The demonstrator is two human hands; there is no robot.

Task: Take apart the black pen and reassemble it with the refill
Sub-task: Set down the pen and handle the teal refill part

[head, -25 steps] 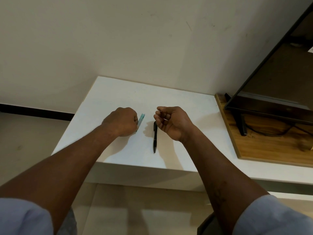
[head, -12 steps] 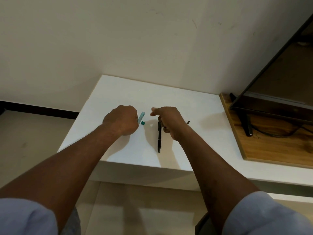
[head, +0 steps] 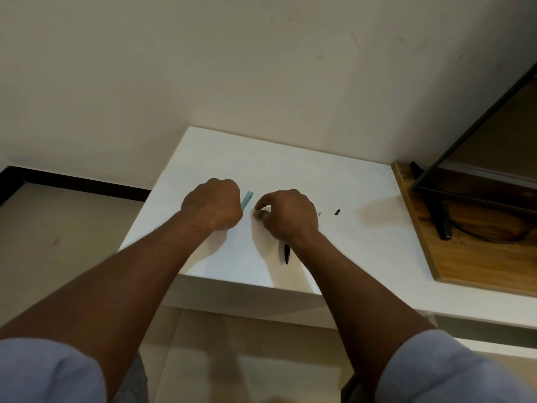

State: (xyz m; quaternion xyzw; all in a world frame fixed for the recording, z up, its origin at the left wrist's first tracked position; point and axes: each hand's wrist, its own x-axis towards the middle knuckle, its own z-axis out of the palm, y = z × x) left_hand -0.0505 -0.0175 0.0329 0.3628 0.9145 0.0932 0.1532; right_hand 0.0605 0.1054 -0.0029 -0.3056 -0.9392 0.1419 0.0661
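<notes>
White desk (head: pixel 290 167) against the wall. A wooden board (head: pixel 479 257) butts its right edge and carries a dark-framed screen (head: pixel 479 135).

Both forearms come in from the front edge, light sleeves (head: pixel 43 370) pushed up and wrists low over the desk's middle.

Left hand (head: pixel 213 203): closed fist, knuckles up, resting on the desk left of centre. It grips a teal piece (head: pixel 247 199), and only the far end shows, sticking out of the fist toward the back edge and tilted right.

Right hand (head: pixel 290 216): just right of the left, apart from it. The palm faces down and the fingers are curled, with thumb and forefinger tips (head: pixel 258 213) together down at the desk surface, just beside the teal piece. They look like a pinch, but I can't tell whether anything is between them because it's too small and shadowed.

Black pen (head: pixel 287 253): flat on the desk near the front edge, mostly hidden under the right wrist. Only the tapered end shows, pointing at the front edge. The hand isn't gripping it.

Right of the right hand, toward the board: a small grey bit (head: pixel 319 213) and, further right, a small black bit (head: pixel 337 212). Both are loose on the desk and apart from each other.
</notes>
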